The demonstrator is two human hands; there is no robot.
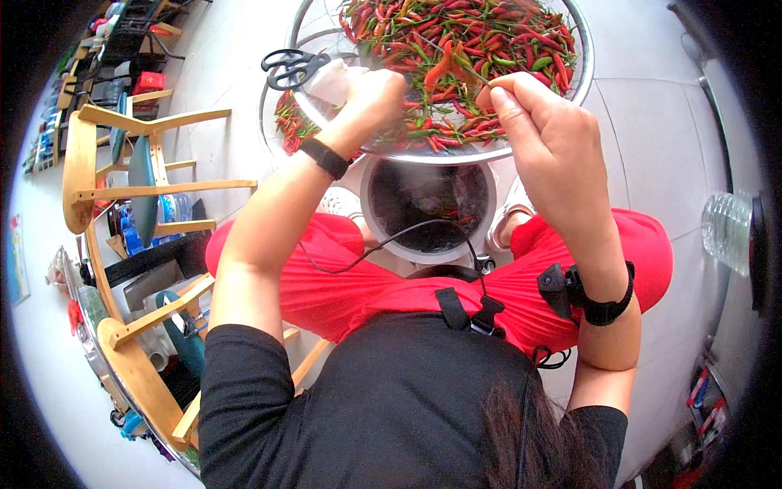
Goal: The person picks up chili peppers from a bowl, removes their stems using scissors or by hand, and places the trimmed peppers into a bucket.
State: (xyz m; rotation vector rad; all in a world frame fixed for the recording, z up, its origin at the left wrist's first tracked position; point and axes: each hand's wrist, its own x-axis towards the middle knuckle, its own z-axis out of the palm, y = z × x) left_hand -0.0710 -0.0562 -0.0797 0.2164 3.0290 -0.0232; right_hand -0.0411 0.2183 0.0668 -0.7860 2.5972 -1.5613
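My right hand point(550, 122) pinches thumb and forefinger together on a thin green stem. From that stem an orange-red chili pepper point(440, 72) appears to hang over the sieve tray. Nearer the left side, my left hand point(375, 98) is closed above the tray's edge; its fingertips are turned away, and what they hold is hidden. Scissors point(293, 69) with black handles lie beside that hand, next to something white point(330, 81). Red and green chilies point(489, 41) on green stems fill the round mesh tray point(588, 49).
A pale bucket point(368, 212) with dark contents stands between my feet, below the tray. Wooden chairs point(151, 196) and crowded shelves are on the left. A large clear water bottle point(727, 234) is at the right. A black cable point(391, 238) crosses my lap.
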